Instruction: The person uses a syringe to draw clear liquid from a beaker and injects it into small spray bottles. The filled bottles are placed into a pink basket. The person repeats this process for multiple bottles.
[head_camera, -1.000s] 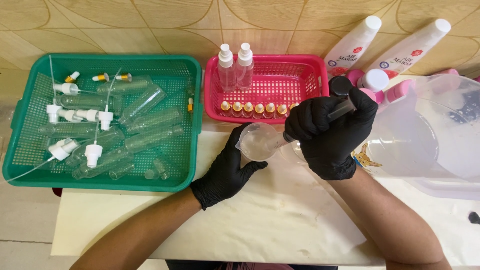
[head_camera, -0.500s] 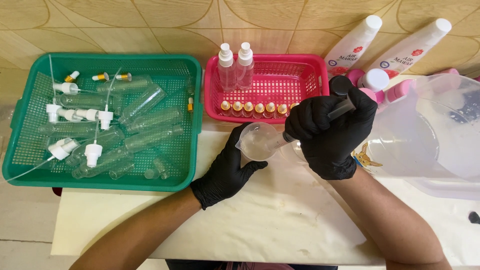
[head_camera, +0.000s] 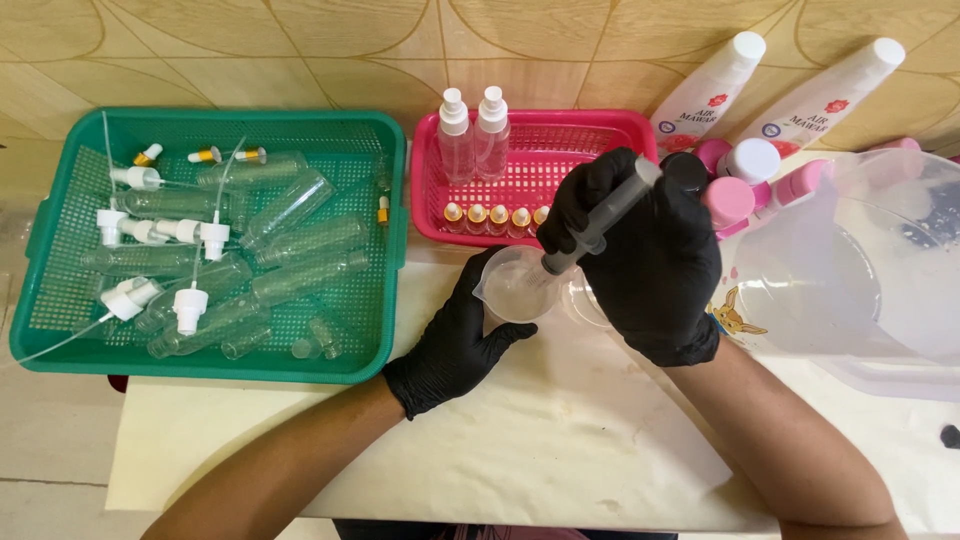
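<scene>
Between the left hand's fingers (head_camera: 497, 335) sits the clear cup (head_camera: 515, 285).

Very little differs across the three moments. The right hand (head_camera: 645, 260) sits a touch lower over the small clear cup (head_camera: 515, 285) than a second ago, so the syringe (head_camera: 598, 218) in its grip points slightly deeper into the cup's mouth. The left hand (head_camera: 455, 335) cradles the cup marginally closer to the pink basket (head_camera: 620, 130); whether the syringe's plunger has travelled cannot be told.
</scene>
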